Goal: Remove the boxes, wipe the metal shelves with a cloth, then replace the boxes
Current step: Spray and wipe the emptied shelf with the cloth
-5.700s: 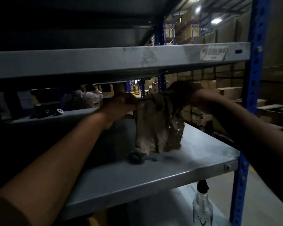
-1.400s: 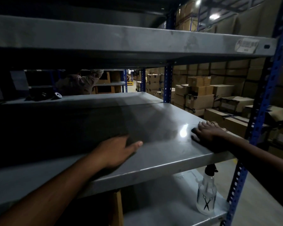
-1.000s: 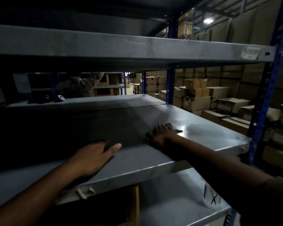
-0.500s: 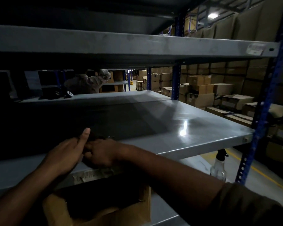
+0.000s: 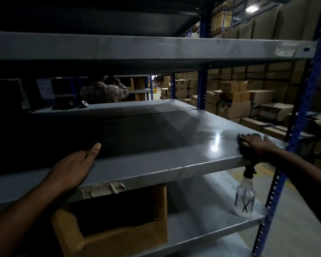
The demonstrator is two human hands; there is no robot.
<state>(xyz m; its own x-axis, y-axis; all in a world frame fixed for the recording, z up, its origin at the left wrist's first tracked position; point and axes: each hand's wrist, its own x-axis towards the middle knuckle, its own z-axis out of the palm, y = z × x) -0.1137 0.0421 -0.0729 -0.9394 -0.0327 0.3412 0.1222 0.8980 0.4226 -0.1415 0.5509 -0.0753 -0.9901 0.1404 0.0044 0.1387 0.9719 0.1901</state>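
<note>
The middle metal shelf [image 5: 156, 138] is bare and shiny, with a light glare near its right end. My right hand [image 5: 254, 145] lies flat on a dark cloth [image 5: 248, 136] pressed to the shelf's front right corner. My left hand [image 5: 72, 169] rests flat on the shelf's front edge at the left, fingers apart, holding nothing. An open cardboard box [image 5: 119, 219] stands on the lower shelf [image 5: 202, 225], under my left hand.
A clear spray bottle [image 5: 246, 195] stands on the lower shelf's right end, by the blue upright [image 5: 296, 115]. Another shelf [image 5: 156, 47] runs overhead. Stacked cardboard boxes [image 5: 235, 101] fill the floor behind. A person [image 5: 104, 91] works at the far rack.
My right hand has swept the cloth from the left, beside my left hand, back to the shelf's right corner. My left hand stays on the front edge.
</note>
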